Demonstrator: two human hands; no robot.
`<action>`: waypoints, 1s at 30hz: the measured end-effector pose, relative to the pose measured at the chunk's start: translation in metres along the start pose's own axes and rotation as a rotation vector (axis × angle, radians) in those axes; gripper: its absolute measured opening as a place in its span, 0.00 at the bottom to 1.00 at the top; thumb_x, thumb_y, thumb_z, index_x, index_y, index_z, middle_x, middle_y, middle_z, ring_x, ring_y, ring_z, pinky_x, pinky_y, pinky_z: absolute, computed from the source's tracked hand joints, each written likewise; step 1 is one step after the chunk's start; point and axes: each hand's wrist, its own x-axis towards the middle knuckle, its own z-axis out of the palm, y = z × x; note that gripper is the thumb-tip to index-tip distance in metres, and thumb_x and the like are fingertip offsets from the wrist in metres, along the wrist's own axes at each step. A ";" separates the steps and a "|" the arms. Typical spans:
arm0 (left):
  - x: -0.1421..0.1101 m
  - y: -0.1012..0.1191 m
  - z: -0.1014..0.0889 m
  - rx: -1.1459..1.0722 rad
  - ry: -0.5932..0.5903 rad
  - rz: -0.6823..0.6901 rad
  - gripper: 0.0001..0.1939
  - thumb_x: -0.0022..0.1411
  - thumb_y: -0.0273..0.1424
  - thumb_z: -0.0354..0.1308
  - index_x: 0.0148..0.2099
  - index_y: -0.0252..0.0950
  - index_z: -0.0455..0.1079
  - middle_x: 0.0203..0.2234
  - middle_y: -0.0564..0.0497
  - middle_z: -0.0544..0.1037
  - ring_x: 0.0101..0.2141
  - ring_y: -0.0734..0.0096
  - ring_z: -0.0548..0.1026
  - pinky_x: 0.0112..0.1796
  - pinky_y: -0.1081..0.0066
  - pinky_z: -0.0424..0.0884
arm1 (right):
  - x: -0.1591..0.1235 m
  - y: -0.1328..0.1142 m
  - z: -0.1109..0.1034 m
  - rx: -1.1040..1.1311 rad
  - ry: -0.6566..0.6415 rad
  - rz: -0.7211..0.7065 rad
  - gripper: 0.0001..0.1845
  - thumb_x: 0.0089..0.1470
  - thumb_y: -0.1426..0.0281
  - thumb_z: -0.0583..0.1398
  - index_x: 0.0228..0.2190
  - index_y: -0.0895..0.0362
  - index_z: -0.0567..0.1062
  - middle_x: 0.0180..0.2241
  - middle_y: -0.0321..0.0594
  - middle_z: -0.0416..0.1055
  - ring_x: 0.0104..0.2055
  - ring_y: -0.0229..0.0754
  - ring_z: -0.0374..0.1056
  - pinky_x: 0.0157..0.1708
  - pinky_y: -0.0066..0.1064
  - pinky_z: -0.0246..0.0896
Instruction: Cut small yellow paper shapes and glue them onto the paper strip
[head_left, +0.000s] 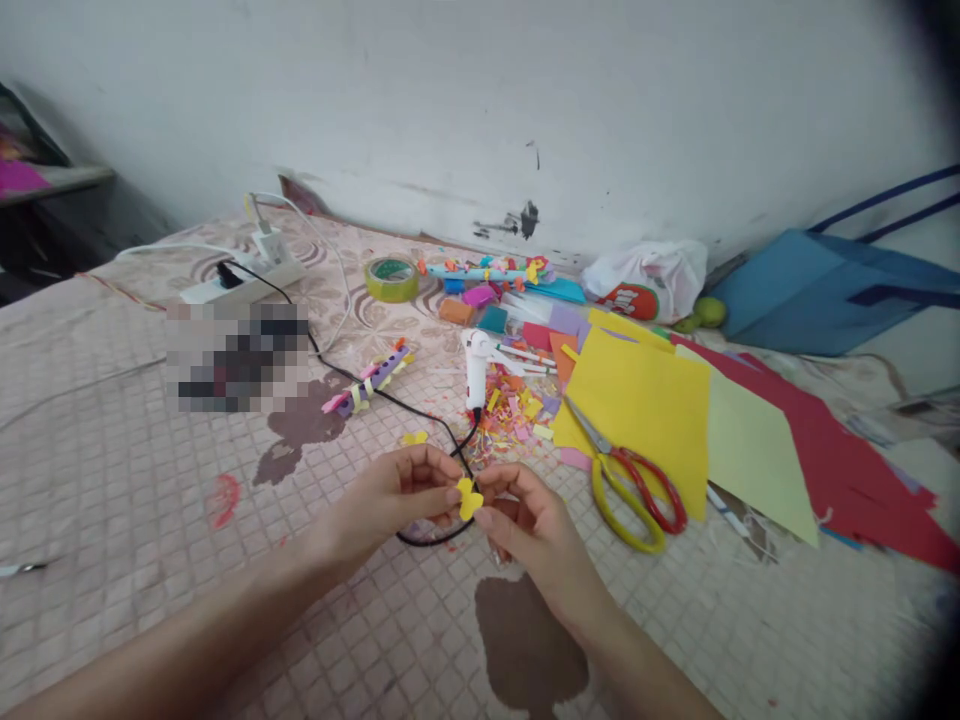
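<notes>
Between my two hands is a small yellow paper flower (pixel 469 499) with rounded petals. My left hand (pixel 409 490) pinches its left edge with thumb and forefinger. On the other side, my right hand (pixel 529 520) grips its right edge in the same way. A second yellow cut-out (pixel 415 438) lies on the cloth just beyond my left hand. Behind the hands stands a white glue gun (pixel 475 370), its black cord (pixel 427 542) looping beneath them. Paper scraps (pixel 517 410) are strewn beside the gun.
Scissors (pixel 630 490) with red and yellow handles rest partly on yellow sheets (pixel 645 400) at right. A decorated purple strip (pixel 371 383) lies left of the gun. Farther back are a tape roll (pixel 391 280), a power strip (pixel 244 280) and a blue bag (pixel 810 290).
</notes>
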 end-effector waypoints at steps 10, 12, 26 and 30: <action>-0.010 -0.002 0.011 0.150 -0.017 0.037 0.12 0.50 0.36 0.62 0.34 0.34 0.65 0.25 0.53 0.73 0.26 0.75 0.71 0.29 0.73 0.66 | -0.004 0.003 0.007 0.019 -0.001 -0.029 0.10 0.49 0.65 0.62 0.28 0.56 0.66 0.20 0.28 0.62 0.18 0.29 0.55 0.16 0.21 0.51; -0.011 -0.001 0.012 0.160 -0.023 0.054 0.13 0.51 0.38 0.61 0.33 0.34 0.66 0.25 0.53 0.73 0.27 0.74 0.71 0.30 0.73 0.67 | -0.005 0.004 0.009 0.003 0.010 -0.050 0.11 0.49 0.64 0.62 0.27 0.57 0.66 0.19 0.28 0.62 0.17 0.28 0.55 0.16 0.21 0.51; -0.010 -0.005 0.012 0.178 0.006 0.127 0.12 0.48 0.35 0.64 0.33 0.33 0.67 0.22 0.54 0.72 0.23 0.78 0.68 0.27 0.76 0.64 | 0.002 -0.030 -0.057 -0.298 0.325 -0.346 0.11 0.52 0.62 0.58 0.26 0.57 0.67 0.23 0.32 0.65 0.18 0.30 0.57 0.17 0.23 0.52; -0.013 -0.005 0.015 0.187 -0.023 0.148 0.12 0.49 0.35 0.62 0.33 0.33 0.68 0.23 0.54 0.71 0.24 0.78 0.67 0.27 0.76 0.64 | -0.006 -0.026 -0.039 -0.279 0.166 -0.244 0.12 0.53 0.60 0.57 0.29 0.56 0.68 0.22 0.32 0.65 0.18 0.30 0.57 0.17 0.23 0.53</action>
